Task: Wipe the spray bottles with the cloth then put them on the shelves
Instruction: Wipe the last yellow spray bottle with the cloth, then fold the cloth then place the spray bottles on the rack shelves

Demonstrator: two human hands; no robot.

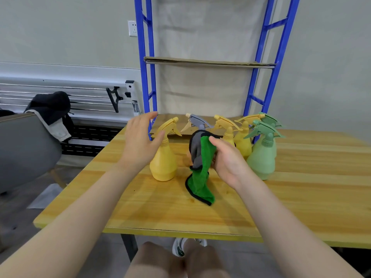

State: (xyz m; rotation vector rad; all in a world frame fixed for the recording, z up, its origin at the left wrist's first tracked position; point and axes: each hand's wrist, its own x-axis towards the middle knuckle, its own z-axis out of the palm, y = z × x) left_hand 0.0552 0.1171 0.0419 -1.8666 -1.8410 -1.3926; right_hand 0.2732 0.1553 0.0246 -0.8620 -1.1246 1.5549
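Several spray bottles stand on the wooden table (301,197). The nearest yellow bottle (163,163) stands at the left, and my left hand (140,141) hovers open beside its neck, fingers spread. My right hand (226,159) is shut on a green and grey cloth (200,177) that hangs down onto the table. Behind the cloth, a bottle with a grey trigger head (197,121) is mostly hidden. Two more yellow bottles (243,141) and two pale green bottles (261,161) stand in a cluster at the right.
A blue metal shelving rack (259,97) stands behind the table, with a cardboard-lined shelf (208,62) at mid height and another at table level. A grey chair (26,149) with dark clothing draped over it is to the left. My knees show below the table edge.
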